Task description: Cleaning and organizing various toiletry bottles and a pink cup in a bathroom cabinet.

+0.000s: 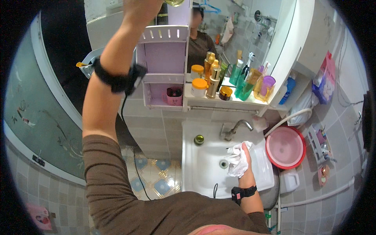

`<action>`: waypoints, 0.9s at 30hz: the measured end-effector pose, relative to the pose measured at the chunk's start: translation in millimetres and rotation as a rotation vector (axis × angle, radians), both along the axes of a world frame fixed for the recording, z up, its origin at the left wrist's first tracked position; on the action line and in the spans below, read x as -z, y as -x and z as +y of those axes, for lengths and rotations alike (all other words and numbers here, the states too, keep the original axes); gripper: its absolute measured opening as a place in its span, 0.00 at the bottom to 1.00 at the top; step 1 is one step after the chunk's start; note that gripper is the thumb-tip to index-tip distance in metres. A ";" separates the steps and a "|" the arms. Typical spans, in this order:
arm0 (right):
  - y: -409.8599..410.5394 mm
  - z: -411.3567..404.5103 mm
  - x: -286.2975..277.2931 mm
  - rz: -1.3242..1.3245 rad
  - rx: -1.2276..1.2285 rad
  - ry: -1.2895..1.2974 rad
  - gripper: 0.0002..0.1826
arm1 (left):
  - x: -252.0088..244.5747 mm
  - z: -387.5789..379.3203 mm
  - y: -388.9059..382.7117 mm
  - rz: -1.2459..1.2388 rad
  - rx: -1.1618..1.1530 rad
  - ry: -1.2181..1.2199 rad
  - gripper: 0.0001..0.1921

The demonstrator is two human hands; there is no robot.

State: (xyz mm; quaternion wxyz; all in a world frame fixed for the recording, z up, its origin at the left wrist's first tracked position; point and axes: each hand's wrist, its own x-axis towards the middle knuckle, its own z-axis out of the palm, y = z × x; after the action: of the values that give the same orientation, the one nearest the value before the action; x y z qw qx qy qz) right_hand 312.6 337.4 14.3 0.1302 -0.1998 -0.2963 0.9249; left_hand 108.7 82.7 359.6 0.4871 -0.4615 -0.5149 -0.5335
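Note:
My right hand (247, 155) grips a crumpled white cloth (237, 161) above the white sink (194, 182), near the drain hole (223, 164). My left arm reaches up beside a lilac wall shelf unit (164, 58). At the top edge of the picture my left hand (142, 10) is cut off, so its fingers are hidden. Next to it shows the lower end of a yellow-green, shiny container (174, 2); whether the hand holds it I cannot tell. A small green jar (199, 139) stands on the sink's back left corner, left of the metal faucet (235, 130).
A white ledge (202, 101) under the mirror (249, 32) carries several bottles, jars and toothbrush cups. In the shelf's lower compartment sits a pink cup (174, 96). Red and pink basins (285, 148) stand right of the sink. A black cable (138, 173) hangs from my left forearm strap.

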 end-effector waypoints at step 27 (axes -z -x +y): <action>-21.6 22.5 36.2 -0.094 0.158 0.070 0.16 | 154.4 192.4 -7.2 -0.276 0.351 0.676 0.24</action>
State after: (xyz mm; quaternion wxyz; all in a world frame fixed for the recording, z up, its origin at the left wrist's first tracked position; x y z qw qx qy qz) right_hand 334.2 359.9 -21.9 0.1817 -0.2700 -0.2526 0.9112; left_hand 115.9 275.1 205.2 0.1356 -0.6009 -0.6351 -0.4661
